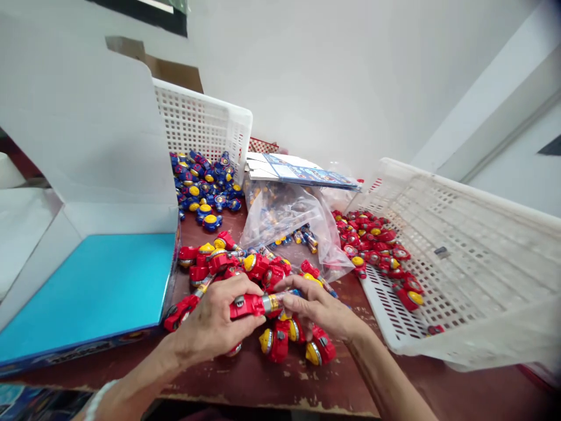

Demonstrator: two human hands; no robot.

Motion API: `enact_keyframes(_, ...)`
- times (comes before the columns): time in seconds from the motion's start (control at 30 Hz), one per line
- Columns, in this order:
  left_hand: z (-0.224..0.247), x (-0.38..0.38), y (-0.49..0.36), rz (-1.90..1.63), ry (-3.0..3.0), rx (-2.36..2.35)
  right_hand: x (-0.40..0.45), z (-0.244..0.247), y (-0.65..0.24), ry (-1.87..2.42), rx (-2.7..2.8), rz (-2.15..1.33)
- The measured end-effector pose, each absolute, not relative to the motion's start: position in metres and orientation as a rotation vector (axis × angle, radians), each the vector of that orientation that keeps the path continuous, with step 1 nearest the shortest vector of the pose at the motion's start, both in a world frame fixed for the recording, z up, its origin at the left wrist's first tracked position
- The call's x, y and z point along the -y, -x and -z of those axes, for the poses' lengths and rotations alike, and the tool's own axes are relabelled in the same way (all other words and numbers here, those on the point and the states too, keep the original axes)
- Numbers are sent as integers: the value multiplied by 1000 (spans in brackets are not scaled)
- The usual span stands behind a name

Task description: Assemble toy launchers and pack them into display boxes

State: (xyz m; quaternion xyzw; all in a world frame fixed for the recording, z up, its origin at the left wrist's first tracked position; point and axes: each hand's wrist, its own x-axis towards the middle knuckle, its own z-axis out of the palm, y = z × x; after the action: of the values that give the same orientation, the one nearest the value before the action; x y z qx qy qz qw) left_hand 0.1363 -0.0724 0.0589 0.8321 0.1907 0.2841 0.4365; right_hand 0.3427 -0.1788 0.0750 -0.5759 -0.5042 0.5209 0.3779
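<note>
My left hand (223, 313) is wrapped round the red body of a toy (249, 306), which lies level in front of me. From its right end sticks out a clear tube with coloured contents (275, 302), and the fingers of my right hand (318, 307) are closed on the tube's far end. Beneath and around both hands is a heap of red toys (256, 264) with yellow tips, some of them with tubes attached. Two red toys (275, 344) lie just below my right hand, near the table's front edge.
An open box (96, 280) with a bright blue inside stands at the left. Blue toys (210, 181) spill from a white basket (205, 117). A plastic bag (293, 210) of small tubes lies under flat printed cards (302, 169). At right, a tipped white basket (464, 251) holds red toys (377, 240).
</note>
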Motion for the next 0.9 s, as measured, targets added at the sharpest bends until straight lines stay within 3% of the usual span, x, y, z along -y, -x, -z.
enact_keyframes(0.13,-57,69,-132,-504,-1757,-544,184,-72,-335,1396,1309,-1138)
enact_keyframes(0.3,-64,80,-129,-738,-1977,-487,187,-69,-330,1411,1182,-1189)
enact_keyframes(0.47,-70,85,-124,-578,-1656,-523,191,-71,-329,1327,1253,-1088)
enact_keyframes(0.73,-68,98,-126,-1003,-2013,-495,179,-73,-339,1250,1027,-980)
enact_keyframes(0.9,-68,68,-65,-1252,-1919,-866,189,-84,-403,1309,778,-652)
